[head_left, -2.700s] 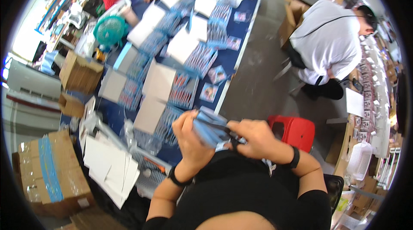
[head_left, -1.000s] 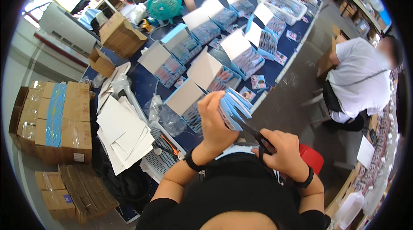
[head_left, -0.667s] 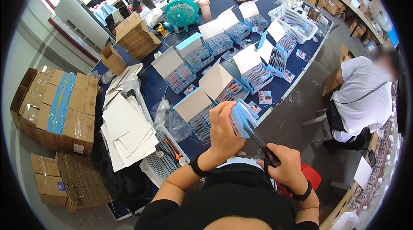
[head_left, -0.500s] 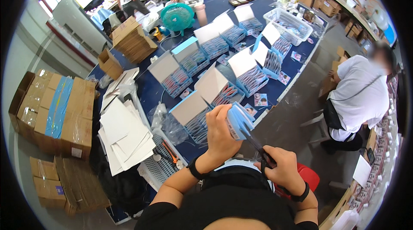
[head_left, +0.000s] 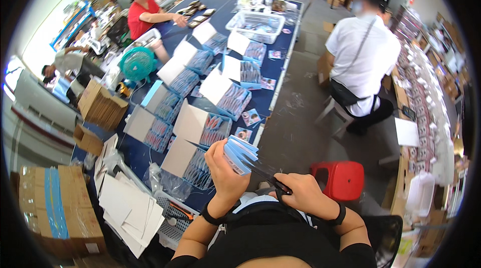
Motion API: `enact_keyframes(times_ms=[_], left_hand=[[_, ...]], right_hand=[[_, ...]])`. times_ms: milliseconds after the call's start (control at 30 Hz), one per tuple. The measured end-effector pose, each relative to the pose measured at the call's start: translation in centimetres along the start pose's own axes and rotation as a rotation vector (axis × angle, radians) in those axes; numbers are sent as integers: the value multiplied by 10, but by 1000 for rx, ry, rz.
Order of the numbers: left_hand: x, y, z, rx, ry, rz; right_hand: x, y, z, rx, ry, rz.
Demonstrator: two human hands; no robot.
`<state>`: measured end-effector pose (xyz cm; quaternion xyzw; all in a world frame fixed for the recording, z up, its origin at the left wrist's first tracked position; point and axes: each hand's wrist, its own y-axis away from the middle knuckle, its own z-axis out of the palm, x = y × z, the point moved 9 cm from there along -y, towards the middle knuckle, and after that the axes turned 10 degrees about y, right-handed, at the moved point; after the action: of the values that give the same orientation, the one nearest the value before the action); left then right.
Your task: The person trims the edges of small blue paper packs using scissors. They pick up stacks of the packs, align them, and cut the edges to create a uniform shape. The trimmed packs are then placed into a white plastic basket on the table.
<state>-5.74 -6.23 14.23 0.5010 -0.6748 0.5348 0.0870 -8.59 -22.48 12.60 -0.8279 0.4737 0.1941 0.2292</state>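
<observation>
Gripped upright in my left hand [head_left: 226, 174] is a small bundle of light blue packets [head_left: 239, 154], its edges fanned a little. My right hand [head_left: 304, 194] has its fingers in the handles of dark scissors [head_left: 268, 174]. The blades reach up to the bundle's right side; whether they are cutting cannot be made out. Just beyond my left hand stands an open display box [head_left: 199, 168] filled with blue packets. More such boxes [head_left: 234, 98], white lids raised, line the blue table [head_left: 213, 5].
Picture cards [head_left: 251, 116] lie along the table edge. A green fan [head_left: 138, 63] and a white basket [head_left: 256, 23] stand farther off. White card sheets [head_left: 128, 205] and a grey crate [head_left: 170, 218] are at left. A red stool [head_left: 340, 180] and a seated person [head_left: 363, 55] are at right.
My view has swung to the right, bringing the red stool and seated person farther in. Both hands still hold the bundle and scissors, with the blades still against the bundle.
</observation>
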Motion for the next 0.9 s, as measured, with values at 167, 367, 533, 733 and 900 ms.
enact_keyframes(times_ms=[167,367,533,733,900], left_hand=[[14,11,10,-85,96,45],[7,51,13,-164,152,-50],[16,75,17,-251,207,-22],[33,92,24,-320,210,35],[41,96,31,-336,184,45]], right_hand=[[-5,33,-7,91,6,80],[-19,79,7,163,60,148],[-29,114,17,153,20,313],[-38,144,19,208,32,408],[-32,153,14,199,27,421]])
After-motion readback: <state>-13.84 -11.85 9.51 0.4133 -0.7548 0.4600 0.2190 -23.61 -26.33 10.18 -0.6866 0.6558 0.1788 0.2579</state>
